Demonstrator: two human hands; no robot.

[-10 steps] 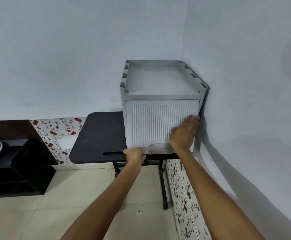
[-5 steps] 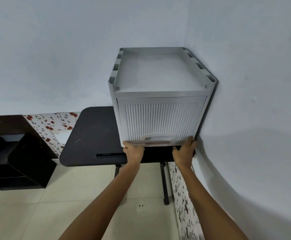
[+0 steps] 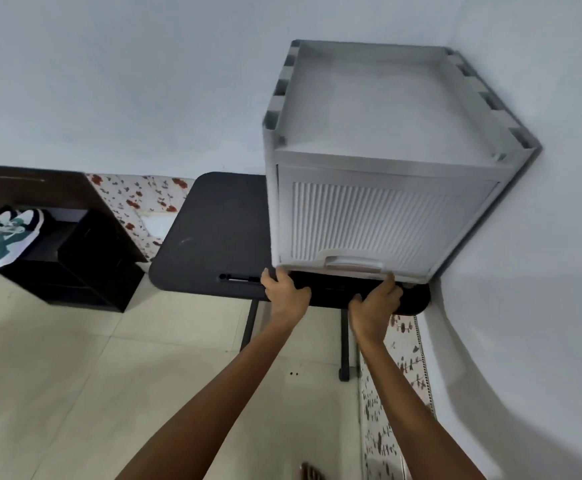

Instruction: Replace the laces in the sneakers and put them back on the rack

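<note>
At the far left edge of the frame, a pair of white, green and dark sneakers [image 3: 4, 237] sits side by side on the top of a black rack [image 3: 88, 265], toes pointing up and to the right. The rack stands on the pale tiled floor [image 3: 57, 375] against the wall. Just right of it, a floral strip [image 3: 137, 199] runs along the foot of the wall.

In the middle of the frame stands a dark table [image 3: 213, 237] with rounded corners and a narrow slot near its front edge. Its black legs [image 3: 249, 327] reach down to the tiles.

The left hand [image 3: 287, 294] is at the lower left corner of a grey plastic box [image 3: 379, 216] that stands on the right part of the table, in the corner of the room. Its fingers hook under the box's bottom edge with the tips hidden, and the thumb lies out to the right. The box has a ribbed front panel with a handle recess [image 3: 353, 263] low in the centre and a rimmed flat top.

The right hand [image 3: 374, 306] grips the same bottom edge just below and right of the recess, with its fingers curled under and out of sight. A dark gap shows beneath the box front between the two hands.
</note>
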